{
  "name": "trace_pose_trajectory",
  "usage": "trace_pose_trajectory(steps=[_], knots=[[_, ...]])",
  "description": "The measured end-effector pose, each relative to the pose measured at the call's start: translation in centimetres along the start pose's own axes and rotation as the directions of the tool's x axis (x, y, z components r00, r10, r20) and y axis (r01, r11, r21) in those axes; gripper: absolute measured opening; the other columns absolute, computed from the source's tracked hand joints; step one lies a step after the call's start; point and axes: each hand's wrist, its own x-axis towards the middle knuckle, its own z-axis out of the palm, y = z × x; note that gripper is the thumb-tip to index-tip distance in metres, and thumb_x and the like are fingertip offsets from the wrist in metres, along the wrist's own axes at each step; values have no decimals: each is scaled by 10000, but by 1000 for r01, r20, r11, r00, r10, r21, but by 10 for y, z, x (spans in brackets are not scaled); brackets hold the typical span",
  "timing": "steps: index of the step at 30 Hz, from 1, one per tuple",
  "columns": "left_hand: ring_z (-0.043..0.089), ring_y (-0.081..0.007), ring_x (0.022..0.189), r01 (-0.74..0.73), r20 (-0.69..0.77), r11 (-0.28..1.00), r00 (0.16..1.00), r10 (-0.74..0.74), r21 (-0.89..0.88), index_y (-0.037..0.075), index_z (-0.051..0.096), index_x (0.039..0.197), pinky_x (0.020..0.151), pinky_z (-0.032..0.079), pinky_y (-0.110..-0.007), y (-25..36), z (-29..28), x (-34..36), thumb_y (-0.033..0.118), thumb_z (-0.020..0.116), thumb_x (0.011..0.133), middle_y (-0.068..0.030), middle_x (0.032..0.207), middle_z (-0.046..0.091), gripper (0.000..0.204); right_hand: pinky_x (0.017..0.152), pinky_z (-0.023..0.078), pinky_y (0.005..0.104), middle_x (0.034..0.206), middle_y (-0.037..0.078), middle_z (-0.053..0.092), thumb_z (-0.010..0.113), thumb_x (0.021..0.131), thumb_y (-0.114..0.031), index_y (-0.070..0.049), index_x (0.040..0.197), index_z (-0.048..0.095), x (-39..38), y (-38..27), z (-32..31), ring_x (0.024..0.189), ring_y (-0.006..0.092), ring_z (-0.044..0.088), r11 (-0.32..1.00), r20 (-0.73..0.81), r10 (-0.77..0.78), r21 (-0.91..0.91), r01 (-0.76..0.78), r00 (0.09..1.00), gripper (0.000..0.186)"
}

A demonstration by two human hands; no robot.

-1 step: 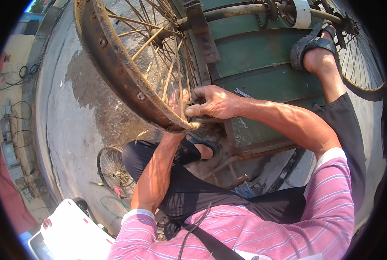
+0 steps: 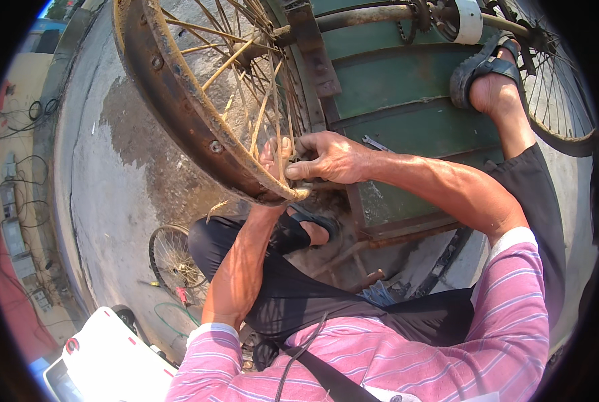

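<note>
Your R hand (image 2: 336,159) is forming a narrow pinch at the spokes (image 2: 229,65), nr. the rim's (image 2: 175,100) lower end; can't tell if it's gripping one. Your L hand (image 2: 270,155) is sitting behind them, partly hidden, grip unclear. Progress: many spokes are already spanning hub (image 2: 244,59) to rim; qty. left isn't showing. The rim is sitting w/o tyre.

Wide fisheye view, from the head, facing steeply down, near the hands (image 2: 331,157), lines bending toward the margins
</note>
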Motion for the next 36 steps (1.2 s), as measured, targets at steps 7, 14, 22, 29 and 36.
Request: trace_pose_trajectory(steps=[7, 14, 22, 29, 36], knots=[[670, -223, 836, -296, 152, 765, 955, 256, 571, 16, 669, 1188, 757, 550, -415, 14, 10, -2, 395, 511, 1153, -126, 999, 714, 413, 902, 536, 323, 1065, 46, 711, 842, 960, -417, 42, 1277, 696, -2, 5, -4, 1002, 135, 634, 995, 7, 100, 26, -100, 995, 577], [648, -143, 954, -161, 69, 876, 987, 146, 454, 30, 623, 1266, 832, 538, -341, -3, -24, 2, 299, 592, 1118, -47, 1103, 668, 308, 798, 537, 310, 1029, 64, 733, 795, 983, -391, 25, 1395, 657, -18, 10, -3, 919, 128, 648, 993, -108, 82, 88, -73, 991, 602], [580, -109, 873, -139, 19, 864, 989, 148, 484, 29, 645, 1228, 770, 496, -297, 4, -26, -12, 337, 561, 1144, -11, 978, 628, 331, 923, 590, 475, 1135, 226, 770, 851, 855, -274, 18, 1127, 735, -53, 0, -53, 1054, 386, 752, 622, -444, 177, -641, -449, 878, 415], [560, -86, 821, -510, 322, 350, 820, 473, 785, 20, 657, 1217, 718, 478, -267, 1, -34, -3, 261, 591, 1134, 5, 928, 619, 263, 901, 608, 502, 1077, 234, 769, 749, 851, -136, -4, 1096, 726, -77, 34, -64, 1046, 424, 755, 317, -542, -45, -804, -503, 839, 280], [614, -83, 906, -34, -129, 990, 990, 51, 135, -11, 671, 1227, 812, 521, -262, -3, -29, -13, 247, 698, 1087, 3, 1030, 684, 295, 870, 612, 505, 1013, 233, 779, 726, 847, -117, -5, 1003, 747, -82, 38, -74, 976, 416, 768, 267, -417, -56, -882, -389, 907, 193]])
